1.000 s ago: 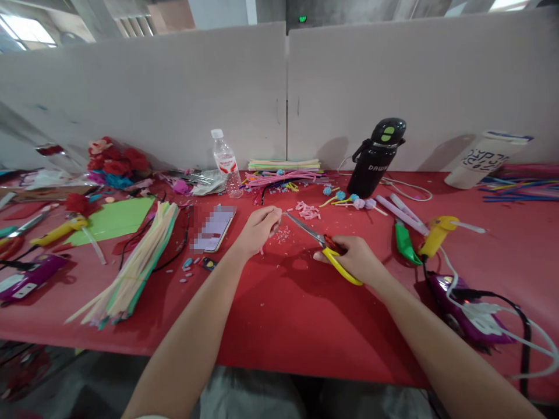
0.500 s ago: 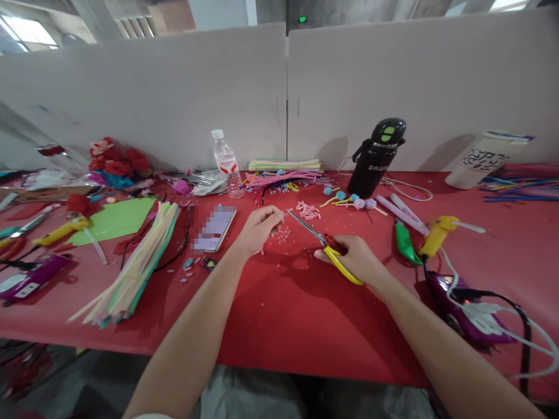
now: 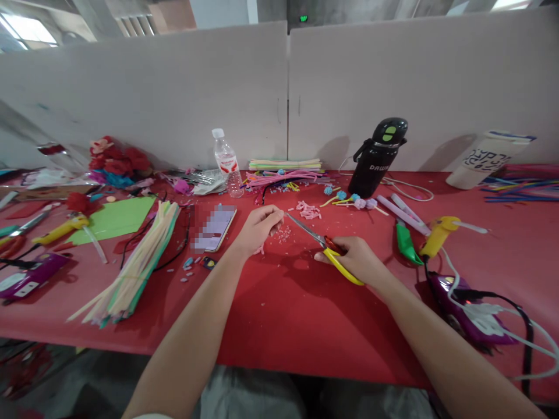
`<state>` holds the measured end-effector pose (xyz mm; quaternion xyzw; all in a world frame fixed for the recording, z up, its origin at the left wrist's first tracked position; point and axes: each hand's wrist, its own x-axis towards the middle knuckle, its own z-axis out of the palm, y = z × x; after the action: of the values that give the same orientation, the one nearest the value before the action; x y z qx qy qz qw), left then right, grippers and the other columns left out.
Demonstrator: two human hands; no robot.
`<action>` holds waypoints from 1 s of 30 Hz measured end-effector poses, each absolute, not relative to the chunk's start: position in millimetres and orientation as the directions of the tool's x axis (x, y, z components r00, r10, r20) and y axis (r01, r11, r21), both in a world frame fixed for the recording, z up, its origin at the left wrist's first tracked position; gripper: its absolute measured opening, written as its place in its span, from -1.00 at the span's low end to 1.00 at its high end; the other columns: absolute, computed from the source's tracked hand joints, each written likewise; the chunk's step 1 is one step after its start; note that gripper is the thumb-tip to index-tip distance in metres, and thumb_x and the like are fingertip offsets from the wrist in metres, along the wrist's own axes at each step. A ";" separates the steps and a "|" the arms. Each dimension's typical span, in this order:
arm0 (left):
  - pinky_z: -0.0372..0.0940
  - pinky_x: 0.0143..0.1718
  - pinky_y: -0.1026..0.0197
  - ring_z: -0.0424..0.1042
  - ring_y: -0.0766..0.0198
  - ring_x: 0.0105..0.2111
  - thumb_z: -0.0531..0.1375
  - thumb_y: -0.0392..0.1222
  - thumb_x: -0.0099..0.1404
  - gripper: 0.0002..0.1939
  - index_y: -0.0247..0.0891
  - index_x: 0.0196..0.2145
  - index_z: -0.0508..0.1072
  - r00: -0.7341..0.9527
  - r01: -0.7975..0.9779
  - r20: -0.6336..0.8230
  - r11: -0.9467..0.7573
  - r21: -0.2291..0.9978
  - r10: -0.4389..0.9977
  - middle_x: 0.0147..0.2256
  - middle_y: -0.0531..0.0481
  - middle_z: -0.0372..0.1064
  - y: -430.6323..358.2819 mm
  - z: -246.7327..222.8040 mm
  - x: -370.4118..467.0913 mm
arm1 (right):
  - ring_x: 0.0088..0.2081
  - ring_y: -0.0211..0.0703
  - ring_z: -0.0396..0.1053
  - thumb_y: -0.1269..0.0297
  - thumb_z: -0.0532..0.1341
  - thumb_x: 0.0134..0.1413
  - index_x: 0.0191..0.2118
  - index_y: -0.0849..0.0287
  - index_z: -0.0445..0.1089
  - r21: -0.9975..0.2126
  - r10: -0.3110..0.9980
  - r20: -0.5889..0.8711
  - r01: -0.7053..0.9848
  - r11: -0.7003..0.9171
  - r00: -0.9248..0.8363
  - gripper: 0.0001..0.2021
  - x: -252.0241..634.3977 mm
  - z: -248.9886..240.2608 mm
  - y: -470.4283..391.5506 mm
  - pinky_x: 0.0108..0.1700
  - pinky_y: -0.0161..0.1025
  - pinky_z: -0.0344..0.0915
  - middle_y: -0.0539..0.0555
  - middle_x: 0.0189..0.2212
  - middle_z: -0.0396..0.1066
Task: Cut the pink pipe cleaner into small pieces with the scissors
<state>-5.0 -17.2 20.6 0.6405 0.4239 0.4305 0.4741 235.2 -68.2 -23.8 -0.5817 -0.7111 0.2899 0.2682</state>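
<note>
My left hand (image 3: 261, 226) is closed in a pinch above the middle of the table. The end of a pink pipe cleaner (image 3: 260, 250) shows below its palm; the rest is hidden by the fingers. My right hand (image 3: 349, 256) grips the yellow-handled scissors (image 3: 309, 230), whose blades point left. Their tips reach the left fingertips. Tiny pink clippings (image 3: 283, 234) are scattered beneath the blades. Just behind lies a small heap of short pink pieces (image 3: 308, 210).
Left of my arm lie a phone (image 3: 219, 228) and a bundle of pale pipe cleaners (image 3: 140, 262). A water bottle (image 3: 227, 166) and a black flask (image 3: 376, 160) stand behind. On the right are a yellow glue gun (image 3: 439, 235) and a purple power box (image 3: 471, 314) with cables.
The scissor tips have shifted slightly left, closer to the left fingertips. A bit more of the pink end shows below my left palm. Both hands otherwise stay nearly in place.
</note>
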 end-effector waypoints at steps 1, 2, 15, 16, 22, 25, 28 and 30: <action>0.07 -0.54 0.35 0.16 0.42 -0.56 0.10 -0.06 0.21 -0.74 -0.30 -0.50 0.34 0.276 0.137 0.150 -0.193 0.972 0.950 -0.56 0.07 0.20 -16.7 21.3 -6.5 | -0.55 -0.36 -0.13 -0.18 0.24 -0.19 -0.61 0.17 0.00 -0.723 0.984 0.047 0.674 0.153 -0.173 -0.46 235.5 -24.2 -68.1 -0.58 -0.35 -0.16 -0.09 -0.62 -0.13; 0.07 -0.55 0.35 0.16 0.42 -0.56 0.10 -0.06 0.21 -0.74 -0.29 -0.50 0.34 0.280 0.147 0.150 -0.197 0.969 0.948 -0.56 0.07 0.20 -16.1 22.4 -8.9 | -0.56 -0.37 -0.13 -0.18 0.24 -0.19 -0.61 0.17 0.00 -0.722 0.985 0.052 0.675 0.150 -0.164 -0.46 235.7 -24.5 -67.9 -0.58 -0.35 -0.16 -0.09 -0.62 -0.13; -0.02 -0.58 0.26 0.14 0.34 -0.71 0.19 -0.05 0.04 -0.60 -0.25 -0.83 0.28 0.220 0.736 -0.260 0.015 0.677 0.940 -0.78 0.03 0.14 -1.8 18.9 -62.9 | -0.55 -0.36 -0.12 -0.20 0.26 -0.23 -0.63 0.17 -0.01 -0.711 0.989 0.107 0.688 0.145 -0.098 -0.44 234.1 -23.4 -67.8 -0.59 -0.36 -0.19 -0.09 -0.62 -0.13; -0.08 -0.60 0.26 0.07 0.36 -0.74 0.19 -0.04 0.05 -0.59 -0.25 -0.83 0.26 0.141 0.788 -0.202 0.013 0.616 0.969 -0.80 0.05 0.08 0.2 16.6 -65.1 | -0.55 -0.37 -0.12 -0.19 0.26 -0.23 -0.62 0.16 -0.01 -0.709 0.990 0.108 0.690 0.144 -0.095 -0.44 234.2 -23.5 -67.8 -0.58 -0.36 -0.19 -0.09 -0.62 -0.13; -0.13 -0.55 0.27 0.08 0.37 -0.65 0.09 0.07 0.17 -0.57 -0.27 -0.70 0.29 0.053 0.825 0.197 -0.154 0.544 0.979 -0.70 0.07 0.11 7.1 11.4 -59.4 | -0.55 -0.36 -0.12 -0.15 0.26 -0.20 -0.61 0.17 0.02 -0.727 0.987 0.157 0.675 0.129 -0.020 -0.48 236.1 -25.7 -65.9 -0.58 -0.36 -0.17 -0.09 -0.62 -0.12; -0.12 -0.55 0.26 0.12 0.35 -0.65 0.01 0.14 0.22 -0.51 -0.26 -0.69 0.29 0.062 0.824 0.168 -0.145 0.547 0.984 -0.69 0.05 0.13 15.0 8.9 -39.4 | -0.55 -0.36 -0.09 -0.13 0.25 -0.16 -0.59 0.19 0.11 -0.751 0.985 0.170 0.652 0.105 0.037 -0.53 239.0 -26.8 -63.9 -0.57 -0.36 -0.14 -0.09 -0.62 -0.07; -0.01 -0.50 0.27 0.26 0.29 -0.53 0.08 0.05 0.20 -0.69 -0.22 -0.51 0.40 0.096 0.848 0.189 -0.180 0.499 0.977 -0.52 0.00 0.33 33.4 1.8 -13.4 | -0.54 -0.34 -0.07 -0.14 0.23 -0.14 -0.57 0.20 0.18 -0.779 0.986 0.154 0.622 0.085 0.058 -0.54 242.2 -27.6 -61.9 -0.57 -0.37 -0.10 -0.08 -0.61 -0.04; 0.09 -0.40 0.27 0.34 0.25 -0.38 0.14 -0.08 0.18 -0.85 -0.18 -0.35 0.42 0.113 0.854 0.159 -0.177 0.488 0.981 -0.34 -0.03 0.41 50.0 -6.2 3.1 | -0.54 -0.34 -0.08 -0.15 0.23 -0.15 -0.56 0.20 0.18 -0.787 0.987 0.148 0.612 0.079 0.063 -0.53 243.4 -27.8 -60.7 -0.57 -0.37 -0.09 -0.07 -0.61 -0.03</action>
<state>3.1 50.0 -6.2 0.7328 0.6261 0.2273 0.1390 243.4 -60.7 -27.8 -0.6291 -0.6356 0.2543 0.3683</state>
